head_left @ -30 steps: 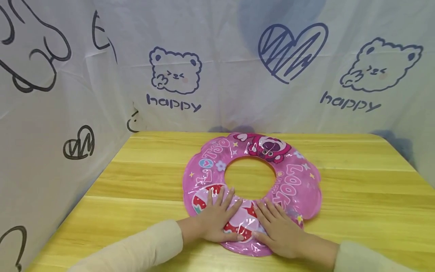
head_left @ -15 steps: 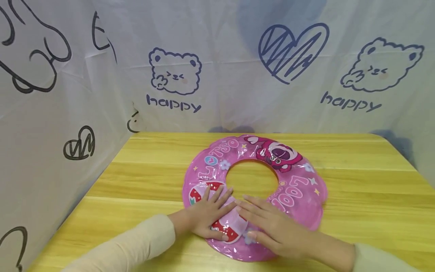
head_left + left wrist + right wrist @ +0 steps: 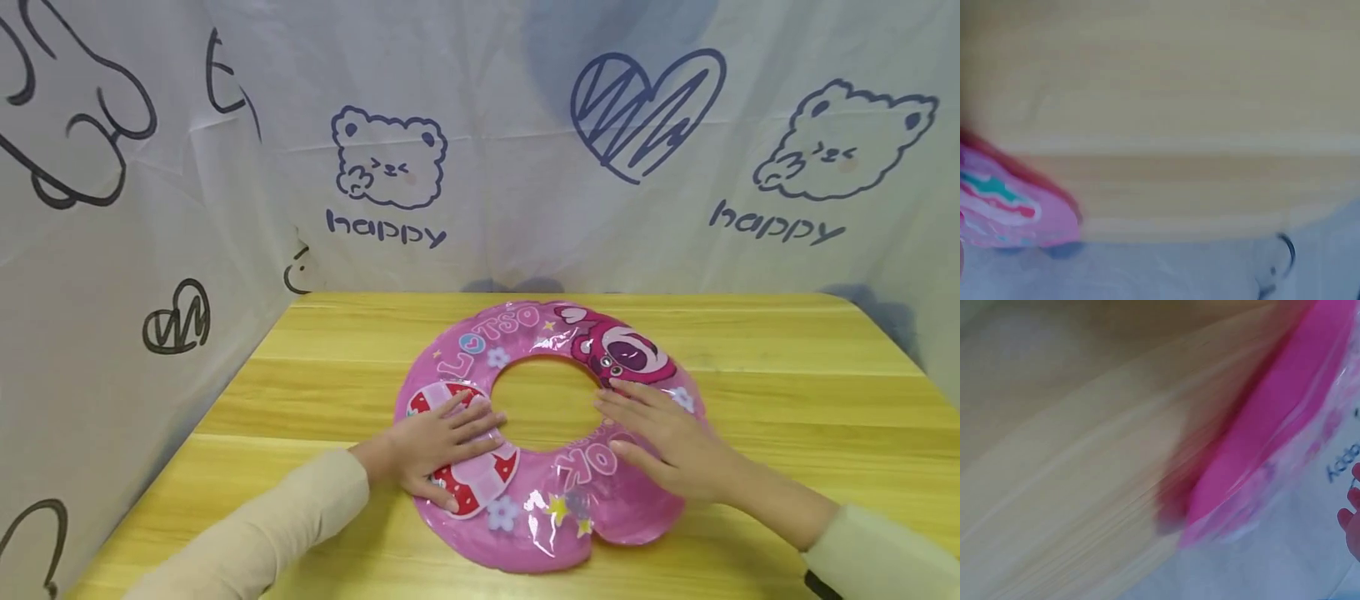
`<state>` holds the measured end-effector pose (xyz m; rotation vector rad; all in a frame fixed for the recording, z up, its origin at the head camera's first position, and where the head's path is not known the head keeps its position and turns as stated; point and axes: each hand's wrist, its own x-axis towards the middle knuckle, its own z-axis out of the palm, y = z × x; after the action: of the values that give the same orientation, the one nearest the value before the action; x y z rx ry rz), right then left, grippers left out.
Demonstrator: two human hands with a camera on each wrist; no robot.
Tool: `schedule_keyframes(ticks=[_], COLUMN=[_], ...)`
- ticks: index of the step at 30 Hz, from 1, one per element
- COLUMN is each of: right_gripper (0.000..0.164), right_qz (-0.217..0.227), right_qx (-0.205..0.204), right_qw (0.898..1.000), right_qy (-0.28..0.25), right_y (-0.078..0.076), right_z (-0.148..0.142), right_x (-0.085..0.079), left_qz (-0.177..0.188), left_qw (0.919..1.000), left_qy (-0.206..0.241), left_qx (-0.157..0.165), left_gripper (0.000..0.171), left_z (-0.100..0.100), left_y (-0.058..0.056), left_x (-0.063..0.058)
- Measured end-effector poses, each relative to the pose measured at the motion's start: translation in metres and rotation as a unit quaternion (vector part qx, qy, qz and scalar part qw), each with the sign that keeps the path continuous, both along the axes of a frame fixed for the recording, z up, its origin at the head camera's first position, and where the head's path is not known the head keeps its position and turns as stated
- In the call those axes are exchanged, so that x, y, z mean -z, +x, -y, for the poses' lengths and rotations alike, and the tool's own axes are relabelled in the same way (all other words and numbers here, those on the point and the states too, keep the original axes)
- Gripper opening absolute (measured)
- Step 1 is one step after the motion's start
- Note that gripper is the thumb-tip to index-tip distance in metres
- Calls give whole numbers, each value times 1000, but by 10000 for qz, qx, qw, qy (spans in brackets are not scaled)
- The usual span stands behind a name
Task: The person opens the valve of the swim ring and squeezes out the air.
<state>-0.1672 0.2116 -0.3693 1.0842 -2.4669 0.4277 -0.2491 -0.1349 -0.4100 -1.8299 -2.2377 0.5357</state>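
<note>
A: Left hand [image 3: 442, 442] first. Grip?

B: None. Fingers straight and spread, laid on the strawberry-patterned patch [image 3: 483, 479], tips at the hole, thumb off to the near side.

A: And the ring?

B: Pink inflatable swim ring [image 3: 536, 496], "LOTSO" lettering [image 3: 487, 333] at upper left. Lies flat on the yellow wood-grain table [image 3: 810, 400], far rim near the back edge. Indent [image 3: 596, 537] in its near rim.

A: Right hand [image 3: 667, 446]?

B: Over the ring's right side, just below the bear print [image 3: 633, 354]. Fingers straight, close together; thumb apart; pinching nothing. How hard it presses, cannot tell.

A: Looks like turning the ring between both palms. Advice?

B: My judgement: left palm light and broad, so the vinyl slides without wrinkling. Ring kept flat. Right hand should follow the curve, not shove inward, or the soft wall may buckle.

A: Against half a second ago?

B: Patch swung up and left, left hand with it. Ring turned clockwise from above; bear slightly farther right. Right hand off the near side, now at the right; hands nearly met then, the hole between them now.
</note>
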Motion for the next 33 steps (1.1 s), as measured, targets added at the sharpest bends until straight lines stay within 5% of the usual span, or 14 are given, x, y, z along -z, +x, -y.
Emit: schedule_keyframes(ticks=[6, 9, 12, 19, 26, 33], right_gripper=[51, 62, 71, 79, 83, 85], right_qz=[120, 155, 202, 729, 635, 975], right_qx=[134, 149, 162, 95, -259, -233], right_qw=[9997, 9990, 9980, 9939, 9923, 9872], right_qy=[155, 384, 583, 820, 1035, 1241], right_y=[-10, -15, -21, -30, -33, -31], right_z=[-19, -25, -30, -24, -17, -15], right_x=[3, 5, 9, 20, 35, 48], left_qz=[-432, -111, 466, 1793, 2830, 2996], left_qw=[9979, 9999, 9958, 9577, 9042, 8952], left_qy=[-448, -17, 629, 1220, 1637, 1671], left_qx=[172, -30, -466, -1894, -2749, -2845], left_gripper=[92, 92, 95, 98, 101, 102], left_z=[13, 11, -3, -51, -81, -88], left_y=[-11, -4, 16, 63, 77, 79], left_x=[-20, -21, -16, -4, 1, 7])
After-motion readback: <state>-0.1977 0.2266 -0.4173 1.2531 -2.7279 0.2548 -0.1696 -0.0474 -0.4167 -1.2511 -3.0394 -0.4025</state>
